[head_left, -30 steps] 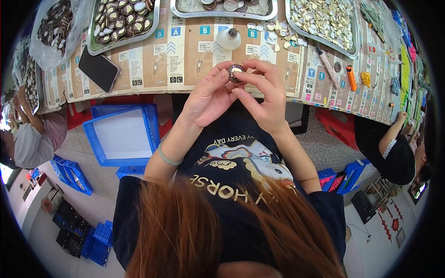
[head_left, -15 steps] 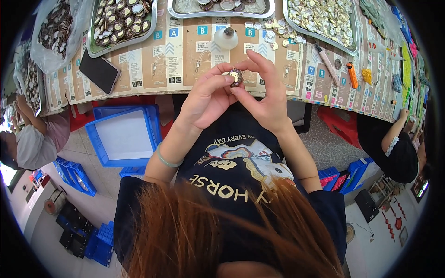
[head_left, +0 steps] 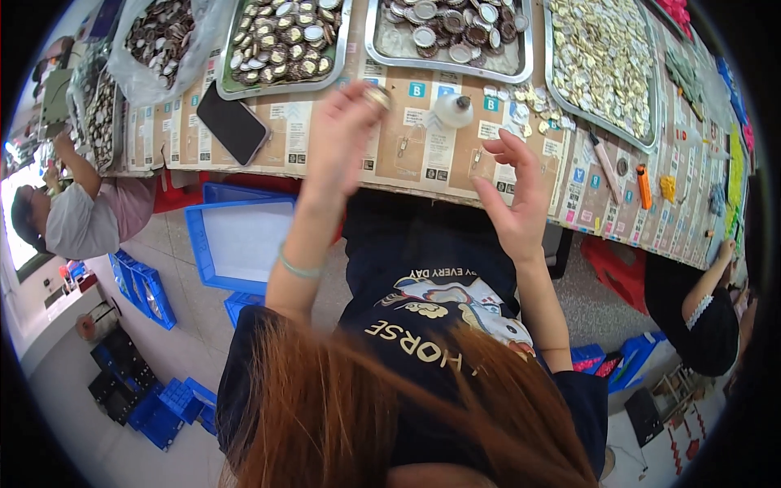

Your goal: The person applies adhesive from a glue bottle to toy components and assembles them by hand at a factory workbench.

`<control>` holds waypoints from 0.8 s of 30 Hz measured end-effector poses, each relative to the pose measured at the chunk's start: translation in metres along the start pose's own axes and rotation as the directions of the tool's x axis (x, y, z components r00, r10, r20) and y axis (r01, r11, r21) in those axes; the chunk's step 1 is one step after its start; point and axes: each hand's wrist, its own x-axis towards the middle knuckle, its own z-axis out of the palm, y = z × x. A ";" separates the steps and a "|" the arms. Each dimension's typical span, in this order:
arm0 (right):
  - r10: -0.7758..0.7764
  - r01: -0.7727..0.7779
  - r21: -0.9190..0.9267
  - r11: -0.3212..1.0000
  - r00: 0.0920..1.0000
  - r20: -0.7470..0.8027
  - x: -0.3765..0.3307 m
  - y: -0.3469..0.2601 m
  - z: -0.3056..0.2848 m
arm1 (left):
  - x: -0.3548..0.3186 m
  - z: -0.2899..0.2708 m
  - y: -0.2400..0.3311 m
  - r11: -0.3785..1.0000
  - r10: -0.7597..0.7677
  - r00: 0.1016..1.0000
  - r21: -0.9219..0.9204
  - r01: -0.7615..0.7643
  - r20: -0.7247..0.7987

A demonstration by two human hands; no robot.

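My left hand point(head_left: 338, 134) is raised over the table, smeared by motion. Between its thumb and fingertips it pinches a small round cap point(head_left: 377, 98), pale on the side that shows. Ahead of that hand lies a metal tray point(head_left: 346, 61) of brown scalloped caps, many with cream pieces on them. My right hand point(head_left: 521, 195) hovers above the table's near edge, its thumb and fingers apart and nothing in them. A white squeeze bottle point(head_left: 449, 112) with a dark tip stands between the two hands, nearer the right.
A second tray point(head_left: 447, 67) holds brown and white caps; a third point(head_left: 598, 118) holds cream pieces, some spilled beside it. A phone point(head_left: 233, 124), a pink pen point(head_left: 605, 167) and an orange cutter point(head_left: 643, 187) lie about. Left are a bag of caps point(head_left: 163, 41) and blue crate point(head_left: 244, 244).
My left hand has moved away from my right, forward and left toward the tray, carrying the cap. My right hand has let go of it and opened. The view has shifted.
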 end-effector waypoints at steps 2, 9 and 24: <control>0.014 -0.014 0.023 1.000 1.000 0.002 0.001 0.002 -0.003 | 0.030 -0.024 0.036 0.819 0.348 0.935 0.509 -0.266 -0.072; 0.117 -0.116 0.029 0.993 0.993 -0.017 0.025 0.007 -0.009 | 0.085 -0.029 0.083 -0.465 0.672 0.596 0.877 -0.123 0.440; 0.212 -0.225 0.404 0.887 0.974 0.076 0.051 0.010 -0.012 | 0.075 0.083 0.020 0.426 0.472 0.756 0.634 -0.646 0.453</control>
